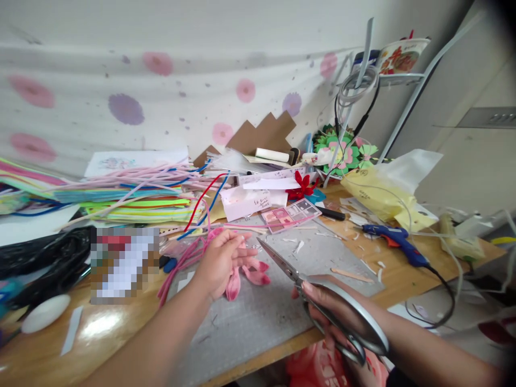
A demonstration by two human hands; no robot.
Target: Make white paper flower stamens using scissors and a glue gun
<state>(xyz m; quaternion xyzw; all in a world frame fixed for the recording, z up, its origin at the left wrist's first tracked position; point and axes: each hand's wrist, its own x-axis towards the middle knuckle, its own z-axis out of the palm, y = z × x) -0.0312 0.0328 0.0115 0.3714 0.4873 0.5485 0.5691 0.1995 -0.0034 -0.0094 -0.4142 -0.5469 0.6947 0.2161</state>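
My right hand (322, 309) grips a pair of large metal scissors (282, 260), whose blades point up and left toward my other hand. The blades look closed or nearly so. Pinched in my left hand (226, 258) is a pink pipe-cleaner flower (253, 274) with looped petals, darker pink at the tips. Part of it is hidden behind my fingers. Both hands are over a grey cutting mat (242, 333). Several pink pipe cleaners (183, 263) lie just left of my left hand.
Bundles of coloured pipe cleaners (133, 196) cover the back left. A red flower (301, 185) and a pink-and-grey palette (290, 215) sit behind the mat. At the right lie a blue glue gun (393, 236) and a yellow bag (374, 191). Black plastic (52, 263) is at left.
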